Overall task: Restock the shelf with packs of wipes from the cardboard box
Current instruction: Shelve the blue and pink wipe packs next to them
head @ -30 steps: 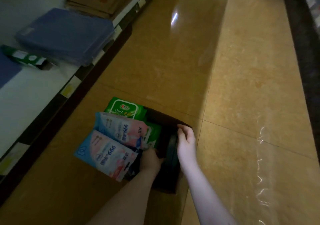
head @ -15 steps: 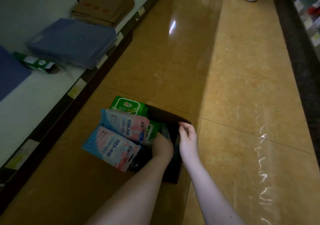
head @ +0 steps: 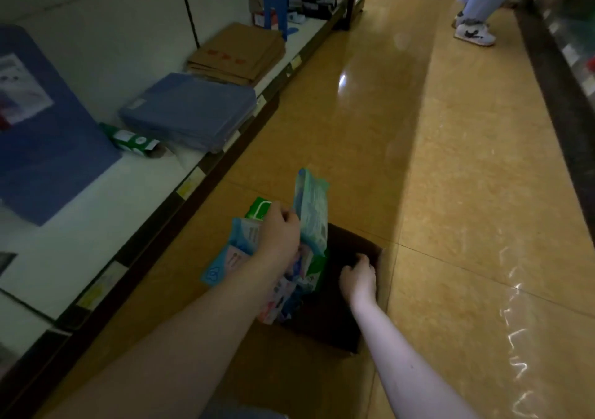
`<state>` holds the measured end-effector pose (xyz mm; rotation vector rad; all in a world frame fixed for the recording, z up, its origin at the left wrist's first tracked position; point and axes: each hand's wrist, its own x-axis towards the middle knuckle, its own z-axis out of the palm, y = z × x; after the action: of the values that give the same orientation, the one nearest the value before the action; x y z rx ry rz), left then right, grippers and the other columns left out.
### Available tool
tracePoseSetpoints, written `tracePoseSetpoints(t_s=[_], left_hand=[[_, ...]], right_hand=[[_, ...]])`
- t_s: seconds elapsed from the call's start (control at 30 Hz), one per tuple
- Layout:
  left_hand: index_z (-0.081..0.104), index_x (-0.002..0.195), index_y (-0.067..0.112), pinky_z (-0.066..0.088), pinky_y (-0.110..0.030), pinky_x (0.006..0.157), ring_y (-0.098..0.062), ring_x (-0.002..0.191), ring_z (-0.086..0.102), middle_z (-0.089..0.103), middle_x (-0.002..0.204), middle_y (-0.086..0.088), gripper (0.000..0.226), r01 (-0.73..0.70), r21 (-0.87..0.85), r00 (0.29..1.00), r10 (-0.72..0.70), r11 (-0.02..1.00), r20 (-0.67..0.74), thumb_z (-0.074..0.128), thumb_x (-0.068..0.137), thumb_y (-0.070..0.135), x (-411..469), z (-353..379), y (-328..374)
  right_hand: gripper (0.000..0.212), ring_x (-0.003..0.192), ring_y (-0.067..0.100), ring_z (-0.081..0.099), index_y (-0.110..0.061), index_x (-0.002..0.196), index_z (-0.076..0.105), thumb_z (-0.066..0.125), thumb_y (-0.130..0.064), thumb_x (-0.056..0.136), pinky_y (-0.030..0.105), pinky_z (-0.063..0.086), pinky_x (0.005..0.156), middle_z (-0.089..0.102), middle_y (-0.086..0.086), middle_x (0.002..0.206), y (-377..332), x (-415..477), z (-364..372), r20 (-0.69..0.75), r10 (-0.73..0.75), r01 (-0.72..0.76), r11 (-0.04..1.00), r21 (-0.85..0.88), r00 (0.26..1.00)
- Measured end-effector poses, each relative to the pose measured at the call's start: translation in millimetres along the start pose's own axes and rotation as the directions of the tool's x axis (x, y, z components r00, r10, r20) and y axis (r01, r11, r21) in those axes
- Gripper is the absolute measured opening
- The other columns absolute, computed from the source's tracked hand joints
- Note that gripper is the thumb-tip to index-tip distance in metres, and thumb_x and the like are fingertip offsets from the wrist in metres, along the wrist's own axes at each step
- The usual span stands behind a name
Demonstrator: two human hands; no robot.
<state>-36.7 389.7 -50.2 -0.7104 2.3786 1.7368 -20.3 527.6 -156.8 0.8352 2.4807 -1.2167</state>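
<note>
A dim shop aisle with a glossy tan floor (head: 354, 122); a white shelf (head: 64, 257) runs along its left edge. The cardboard box (head: 338, 322) sits on the floor. The left hand (head: 279, 232), earlier down inside it, now grips a wipes pack (head: 310, 212) raised above the box. The right hand (head: 359, 277) seems curled on the box's right rim.

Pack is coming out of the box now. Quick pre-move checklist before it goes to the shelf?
1. Left hand grips the teal pack: ok, fingers closed on it, pack raised above the box.
2. Right hand steadies the cardboard box: ok, it holds the far rim.
3. Bare shelf space to set it down: ok, white surface open nearby.
4. Other packs stay put: cannot tell, they lean out over the box edge.
5. Aisle path: ok, the bystander's shoe is far off.
</note>
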Motion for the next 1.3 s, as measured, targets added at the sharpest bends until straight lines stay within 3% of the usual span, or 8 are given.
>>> tracePoseSetpoints(t_s=[0.1,0.2,0.5,0.8,0.9,1.0,1.13,1.3], left_hand=[[0.044,0.087,0.020,0.056,-0.048,0.078,-0.028,0.094,0.063,0.060,0.105,-0.012,0.014,0.125,-0.361,0.992,-0.103,0.924,0.077,0.049,0.095,0.010,-1.2,-15.7,-2.9],[0.045,0.113,0.017,0.059,-0.038,0.057,-0.026,0.088,0.066,0.062,0.104,-0.010,0.040,0.220,-0.658,0.971,-0.093,0.720,0.222,0.048,0.087,-0.014,-9.5,-27.7,-5.1],[0.047,0.120,0.034,0.057,-0.035,0.056,-0.027,0.090,0.065,0.063,0.104,-0.008,0.052,0.277,-0.766,0.948,-0.036,0.580,0.316,0.032,0.094,-0.009,-10.0,-38.8,-4.3],[0.046,0.132,0.015,0.048,-0.012,0.060,-0.004,0.069,0.058,0.060,0.105,-0.011,0.045,0.334,-0.789,0.943,-0.170,0.515,0.288,0.042,0.096,0.040,-3.0,-32.6,-18.8],[0.055,0.116,0.007,0.043,-0.015,0.038,-0.006,0.043,0.052,0.057,0.064,-0.005,0.042,0.452,-0.797,0.891,-0.153,0.400,0.428,0.043,0.096,0.042,-1.7,-27.3,-13.7],[0.069,0.088,0.000,0.042,-0.014,0.038,-0.007,0.046,0.051,0.054,0.064,-0.004,0.050,0.550,-0.772,0.832,-0.122,0.320,0.542,0.043,0.095,0.042,-7.5,-24.0,-6.6],[0.069,0.092,0.012,0.051,-0.021,0.051,-0.015,0.063,0.061,0.062,0.083,-0.004,0.029,0.504,-0.737,0.822,0.010,0.451,0.569,0.055,0.079,0.033,-22.2,-30.5,17.8],[0.059,0.111,0.007,0.048,-0.020,0.049,-0.016,0.060,0.058,0.064,0.083,-0.008,0.059,0.588,-0.670,0.701,0.127,0.454,0.702,0.054,0.070,0.049,-30.8,-40.8,31.9]], right_hand=[[0.050,0.123,0.038,0.045,-0.003,0.141,0.025,0.044,-0.016,0.096,0.041,0.043,0.097,0.031,0.026,0.143,-3.8,2.9,6.1,0.090,0.091,-0.071,0.976,-0.205,0.992],[0.057,0.123,0.040,0.043,-0.004,0.142,0.021,0.048,-0.017,0.094,0.044,0.043,0.098,0.031,0.028,0.141,-5.3,7.3,15.0,0.117,0.141,-0.099,0.946,-0.310,0.983],[0.038,0.121,0.039,0.039,-0.007,0.130,0.045,0.047,-0.016,0.094,0.042,0.044,0.097,0.027,0.023,0.138,5.3,12.0,34.1,0.132,0.034,0.075,0.672,-0.736,0.991],[0.048,0.111,0.036,0.056,0.000,0.140,0.026,0.041,-0.005,0.094,0.036,0.050,0.089,0.038,0.024,0.134,9.7,3.1,22.8,0.162,-0.050,0.132,0.827,-0.546,0.985],[0.056,0.115,0.038,0.053,-0.007,0.143,0.026,0.047,-0.005,0.091,0.036,0.049,0.087,0.036,0.021,0.137,-9.8,-3.6,2.9,0.165,-0.087,0.150,0.893,-0.424,0.983],[0.050,0.110,0.035,0.054,-0.012,0.135,0.040,0.055,-0.007,0.087,0.033,0.046,0.078,0.043,0.014,0.130,-30.1,-13.3,-18.6,0.085,-0.170,0.188,0.927,-0.324,0.982],[0.055,0.114,0.031,0.053,-0.014,0.138,0.039,0.057,-0.005,0.087,0.036,0.048,0.088,0.045,0.011,0.133,-58.1,-23.6,-41.6,-0.004,-0.294,0.288,0.941,-0.176,0.956],[0.045,0.111,0.027,0.054,-0.015,0.127,0.046,0.056,-0.005,0.085,0.036,0.049,0.085,0.054,0.008,0.125,-99.3,-39.2,-58.2,-0.011,-0.378,0.377,0.919,0.119,0.926]])
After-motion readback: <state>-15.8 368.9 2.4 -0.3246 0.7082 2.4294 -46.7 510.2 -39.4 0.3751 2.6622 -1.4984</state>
